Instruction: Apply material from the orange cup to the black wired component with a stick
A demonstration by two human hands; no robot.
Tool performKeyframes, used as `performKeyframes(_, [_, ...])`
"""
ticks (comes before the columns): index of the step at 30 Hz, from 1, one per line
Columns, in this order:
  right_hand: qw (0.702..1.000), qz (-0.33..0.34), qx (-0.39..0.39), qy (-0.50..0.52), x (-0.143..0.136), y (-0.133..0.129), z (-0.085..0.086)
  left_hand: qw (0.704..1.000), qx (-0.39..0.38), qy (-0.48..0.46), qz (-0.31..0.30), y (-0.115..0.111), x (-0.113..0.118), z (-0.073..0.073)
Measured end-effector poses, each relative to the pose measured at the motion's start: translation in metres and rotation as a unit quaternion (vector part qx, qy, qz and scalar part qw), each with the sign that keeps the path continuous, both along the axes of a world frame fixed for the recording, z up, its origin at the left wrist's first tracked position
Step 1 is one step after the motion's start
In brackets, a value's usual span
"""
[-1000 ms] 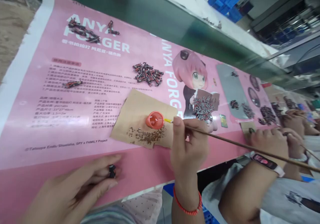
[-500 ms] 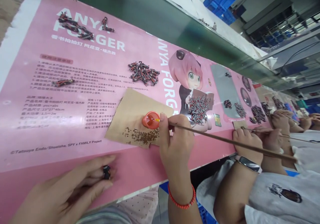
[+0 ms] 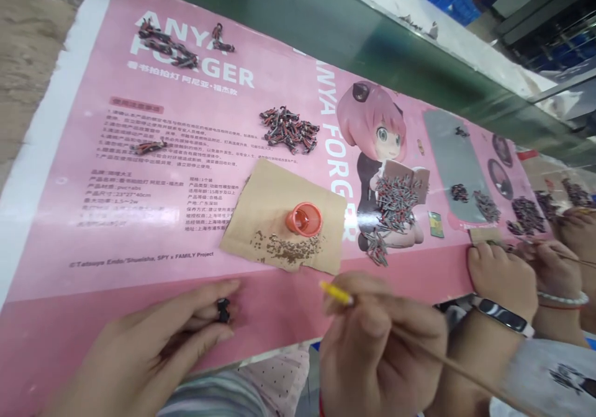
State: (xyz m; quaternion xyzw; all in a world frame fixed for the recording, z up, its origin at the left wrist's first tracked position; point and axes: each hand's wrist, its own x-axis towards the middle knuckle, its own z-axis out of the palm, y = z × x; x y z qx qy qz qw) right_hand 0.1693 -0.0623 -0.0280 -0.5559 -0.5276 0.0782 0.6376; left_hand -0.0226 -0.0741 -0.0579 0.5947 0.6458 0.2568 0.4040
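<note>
My left hand (image 3: 153, 342) is closed over the table's front edge, pinching a small black part (image 3: 223, 310) between its fingers. In my right hand (image 3: 382, 342) is a thin stick (image 3: 470, 373) with a yellow tip (image 3: 337, 293), held like a pen, its tip pointing left toward my left hand. The tip and the black part are apart. Behind my hands a small red cup (image 3: 305, 219) with red liquid inside stands on a brown cardboard piece (image 3: 261, 197) covered in dark specks.
Beyond the cardboard lies a pile of black-and-red small parts (image 3: 288, 130). Grey-and-red pieces (image 3: 398, 200) are heaped to its right, with more parts (image 3: 167, 48) at the far left. A co-worker's hand (image 3: 500, 271) works at the right on the same pink-covered table (image 3: 56, 231).
My right hand has drawn the stick back from the red cup, toward me and to the right, so the yellow tip is now in the open. My left hand still holds the black part.
</note>
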Motion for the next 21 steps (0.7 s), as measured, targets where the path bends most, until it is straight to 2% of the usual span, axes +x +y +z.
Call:
performKeyframes(2, [0.994,0.040,-0.035,0.096,-0.022,-0.016,-0.007,1.000,-0.003,0.012,0.006,0.002,0.007,0.007])
performKeyframes(3, [0.990,0.065,-0.053,0.113,-0.031,-0.023,-0.011,1.000,-0.005,0.016,0.007,0.003,0.009,0.009])
performKeyframes(6, [0.988,0.092,-0.089,0.090,-0.046,-0.035,-0.022,1.000,-0.018,0.018,0.006,0.007,0.011,0.016])
performKeyframes(8, [0.990,0.081,-0.093,0.074,-0.046,-0.037,-0.024,1.000,-0.024,-0.006,0.000,0.008,0.009,0.019])
performKeyframes(14, [0.988,0.109,-0.095,0.049,-0.039,-0.034,-0.023,0.981,-0.028,-0.190,-0.035,0.011,0.003,0.021])
performKeyframes(19, [0.988,0.116,-0.099,0.027,-0.038,-0.031,-0.024,0.975,-0.048,-0.216,-0.022,0.020,0.006,0.030])
performKeyframes(21, [0.988,0.119,-0.093,0.020,-0.037,-0.030,-0.024,0.981,-0.045,-0.187,-0.025,0.020,0.006,0.032])
